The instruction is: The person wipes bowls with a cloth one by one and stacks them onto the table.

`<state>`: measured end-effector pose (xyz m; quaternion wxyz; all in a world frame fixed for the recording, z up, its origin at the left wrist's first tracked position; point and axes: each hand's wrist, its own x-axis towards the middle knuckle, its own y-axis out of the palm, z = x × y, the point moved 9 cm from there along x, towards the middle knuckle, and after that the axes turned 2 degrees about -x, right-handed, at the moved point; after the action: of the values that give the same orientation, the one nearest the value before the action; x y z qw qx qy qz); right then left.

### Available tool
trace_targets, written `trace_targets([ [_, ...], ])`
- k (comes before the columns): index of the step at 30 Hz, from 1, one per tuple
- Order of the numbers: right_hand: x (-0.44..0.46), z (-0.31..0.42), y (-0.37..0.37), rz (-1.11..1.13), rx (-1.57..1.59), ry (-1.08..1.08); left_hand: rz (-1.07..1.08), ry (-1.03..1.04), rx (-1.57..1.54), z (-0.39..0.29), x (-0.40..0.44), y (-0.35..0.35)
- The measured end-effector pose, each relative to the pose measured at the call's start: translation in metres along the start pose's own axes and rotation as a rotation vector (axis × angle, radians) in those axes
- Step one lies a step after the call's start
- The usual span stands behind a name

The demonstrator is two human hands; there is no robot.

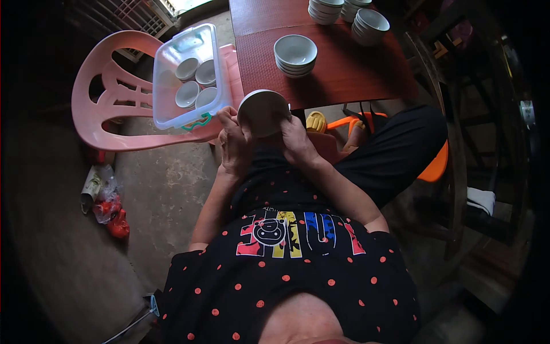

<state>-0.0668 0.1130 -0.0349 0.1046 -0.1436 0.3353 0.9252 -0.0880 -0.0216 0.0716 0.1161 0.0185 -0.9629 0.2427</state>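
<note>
Between my two hands is a white bowl (260,117), tilted in front of my lap beside the table's near left corner. My left hand (234,140) grips its left side and my right hand (297,139) grips its right side, with the fingers of both partly hidden. Just beyond, a stack of white bowls (295,53) stands on the red-brown table (263,69). To the left, a clear plastic box (163,109) with a green handle clip holds several white bowls (187,94).
The box rests on a pink plastic chair (86,103). More bowl stacks (369,27) stand at the table's far right. On the floor at left lie plastic bags (109,200). A dark wooden chair frame (455,172) is on the right, near an orange stool (435,163).
</note>
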Motion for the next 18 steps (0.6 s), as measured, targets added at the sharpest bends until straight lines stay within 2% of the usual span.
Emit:
trace_targets([
  [1, 0.012, 0.009, -0.007, 0.032, -0.153, -0.115, 0.007, 0.009, 0.002, -0.004, 0.0, 0.0],
  [3, 0.01, 0.052, -0.005, 0.037, -0.509, -0.352, 0.173, -0.004, 0.058, -0.012, -0.004, 0.009],
  [4, 0.005, 0.067, 0.0, 0.032, -0.5, -0.359, 0.201, 0.024, 0.138, -0.012, -0.005, 0.01],
  [6, -0.02, 0.109, 0.022, 0.022, -0.808, -0.742, 0.219, 0.085, 0.243, -0.01, -0.004, 0.009],
  [7, -0.028, 0.117, 0.028, 0.023, -0.851, -0.849, 0.233, 0.142, 0.342, -0.012, -0.004, 0.01],
  [8, -0.032, 0.121, 0.028, 0.001, -0.839, -0.852, 0.251, 0.157, 0.35, -0.015, -0.004, 0.012],
  [11, -0.029, 0.111, 0.029, 0.043, -0.727, -0.637, 0.151, 0.185, 0.417, -0.03, 0.003, 0.003],
  [13, -0.029, 0.095, 0.022, 0.05, -0.762, -0.462, 0.198, 0.071, 0.299, -0.023, 0.018, 0.003],
  [14, -0.034, 0.095, 0.018, 0.035, -0.753, -0.466, 0.228, -0.02, 0.17, -0.017, 0.027, 0.004],
  [16, -0.041, 0.06, 0.032, 0.372, -0.289, -0.085, 0.354, -0.113, -0.092, -0.004, 0.051, 0.013],
  [17, -0.049, 0.047, 0.045, 0.536, -0.048, 0.102, 0.347, 0.006, -0.087, -0.017, 0.066, 0.016],
  [18, -0.051, 0.039, 0.046, 0.621, -0.093, 0.157, 0.395, -0.051, -0.136, -0.022, 0.078, 0.024],
])
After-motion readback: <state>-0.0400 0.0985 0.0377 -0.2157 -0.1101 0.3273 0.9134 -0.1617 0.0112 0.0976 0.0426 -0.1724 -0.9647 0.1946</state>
